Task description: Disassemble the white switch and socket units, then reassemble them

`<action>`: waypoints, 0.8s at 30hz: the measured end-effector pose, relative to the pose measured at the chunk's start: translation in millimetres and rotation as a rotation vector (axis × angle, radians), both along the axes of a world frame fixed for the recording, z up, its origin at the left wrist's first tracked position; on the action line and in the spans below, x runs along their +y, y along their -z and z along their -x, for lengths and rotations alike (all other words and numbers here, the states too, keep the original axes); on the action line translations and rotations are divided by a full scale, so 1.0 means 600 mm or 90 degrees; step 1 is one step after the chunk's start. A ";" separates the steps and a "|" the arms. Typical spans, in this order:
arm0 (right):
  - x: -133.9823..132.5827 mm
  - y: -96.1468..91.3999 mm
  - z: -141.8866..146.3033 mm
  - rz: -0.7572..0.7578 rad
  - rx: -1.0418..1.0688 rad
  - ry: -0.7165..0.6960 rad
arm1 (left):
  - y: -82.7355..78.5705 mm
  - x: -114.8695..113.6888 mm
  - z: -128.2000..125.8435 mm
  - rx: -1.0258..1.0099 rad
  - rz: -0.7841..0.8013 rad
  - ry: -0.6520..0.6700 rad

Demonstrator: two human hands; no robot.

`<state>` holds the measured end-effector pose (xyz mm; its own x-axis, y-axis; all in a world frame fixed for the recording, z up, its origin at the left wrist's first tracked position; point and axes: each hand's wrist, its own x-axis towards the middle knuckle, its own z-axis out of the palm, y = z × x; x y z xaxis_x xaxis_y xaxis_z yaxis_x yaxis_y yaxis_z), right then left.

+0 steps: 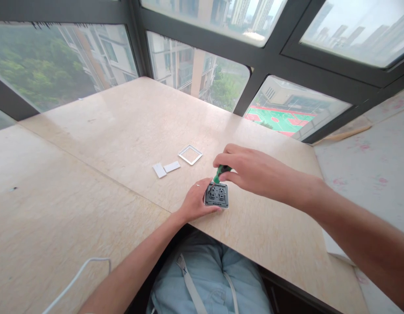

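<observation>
A square wall switch (218,195) with a dark inner face and a white edge lies near the front edge of the stone-look counter. Around its left side, my left hand (199,201) is closed, thumb along the near edge and fingers at the far side. My right hand (236,163) grips a green and black screwdriver (217,175) above the switch. The tool slants down to the left, its tip at the upper left part of the switch face. Farther off lie a white square frame (190,154) and two white rectangular rocker covers, one left (159,170) and one right (172,166).
The beige counter (107,126) stretches to dark-framed windows (202,26) at the back. A white cable (74,279) runs along the lower left. A flowered wall (372,174) bounds the right side, and my lap (205,274) is below the front edge.
</observation>
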<state>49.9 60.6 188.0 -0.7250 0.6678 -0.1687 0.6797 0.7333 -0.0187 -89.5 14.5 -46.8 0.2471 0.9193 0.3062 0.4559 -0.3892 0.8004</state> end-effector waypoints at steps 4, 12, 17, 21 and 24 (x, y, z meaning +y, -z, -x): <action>-0.005 0.005 -0.005 0.017 0.021 -0.034 | 0.003 0.001 0.000 -0.004 -0.007 -0.003; -0.003 0.014 0.000 -0.083 -0.047 0.073 | 0.011 0.000 0.002 0.006 -0.006 -0.002; -0.006 0.006 -0.012 0.070 0.117 -0.070 | 0.007 0.001 0.000 0.015 -0.021 -0.002; -0.018 0.011 0.006 0.008 0.047 0.030 | 0.008 0.001 0.000 0.019 -0.008 -0.012; -0.017 0.015 0.017 -0.098 -0.048 0.127 | 0.008 0.001 0.001 0.016 -0.007 -0.004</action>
<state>39.8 50.2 179.3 -0.5653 0.8185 -0.1024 0.8065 0.5744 0.1397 -90.2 15.3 -51.3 0.2497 0.9174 0.3100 0.4781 -0.3952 0.7844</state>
